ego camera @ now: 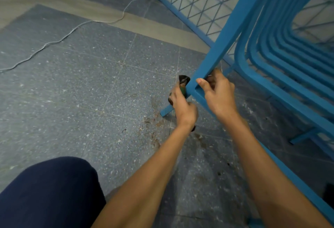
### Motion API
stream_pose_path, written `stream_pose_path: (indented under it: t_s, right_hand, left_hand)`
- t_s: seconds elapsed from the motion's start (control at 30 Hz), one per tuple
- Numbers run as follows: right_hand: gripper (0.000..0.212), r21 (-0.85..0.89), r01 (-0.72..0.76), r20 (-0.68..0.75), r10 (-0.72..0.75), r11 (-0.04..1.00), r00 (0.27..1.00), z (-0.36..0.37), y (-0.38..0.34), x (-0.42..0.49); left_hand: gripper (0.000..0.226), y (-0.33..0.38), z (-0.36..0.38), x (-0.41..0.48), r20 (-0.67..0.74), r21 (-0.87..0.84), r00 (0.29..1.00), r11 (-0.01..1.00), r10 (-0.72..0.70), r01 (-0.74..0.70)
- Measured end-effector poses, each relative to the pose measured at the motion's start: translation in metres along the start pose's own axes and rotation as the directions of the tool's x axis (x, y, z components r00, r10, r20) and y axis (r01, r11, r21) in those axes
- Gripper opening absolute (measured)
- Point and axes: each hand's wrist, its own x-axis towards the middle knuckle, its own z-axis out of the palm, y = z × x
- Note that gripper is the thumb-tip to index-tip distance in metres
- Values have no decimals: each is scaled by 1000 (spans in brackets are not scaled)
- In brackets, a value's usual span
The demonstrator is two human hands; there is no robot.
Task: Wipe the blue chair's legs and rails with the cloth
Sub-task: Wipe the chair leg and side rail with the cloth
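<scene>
Paint on the blue chair (226, 34) is a flat, even mid-blue over square-section legs and rails, with nested curved bars farther right. The chair stands at the right of the scene, one leg slanting down to the grey speckled floor (90, 83). The left grip (182, 106) is curled round a dark, crumpled cloth (184, 81), holding it against that leg's lower part. The right grip (219, 92) clasps the joint of leg and rail just beside it.

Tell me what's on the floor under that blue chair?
Grey speckled tiles with brownish crumbs beside the blue chair leg. The left hand gripping the cloth and the right hand holding the frame hide the floor below them.
</scene>
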Motion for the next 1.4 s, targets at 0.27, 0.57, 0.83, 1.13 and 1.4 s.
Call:
stream_pose_path:
  t_s: [0.27,0.57,0.83,1.13,1.4]
  right_hand:
    - [23,28,10,-20,-10,1000,1000,4,6,2]
    - [21,17,20,-14,-20,1000,1000,9,13,-1]
    - [21,21,-14,-21,15,1000,1000,10,13,-1]
    - [18,45,-41,-18,42,998,999,11,14,-1]
    - [20,36,-46,-1,46,998,999,10,13,-3]
  left_hand:
    - [91,-14,5,-17,-19,91,964,961,263,-261]
    - [81,-48,-9,24,31,178,989,974,-146,138]
    - [76,-7,22,-11,-146,-22,943,952,299,-305]
    - [93,-57,-10,11,30,132,995,987,-99,94]
    - [88,-37,-12,6,8,-38,994,994,-105,105]
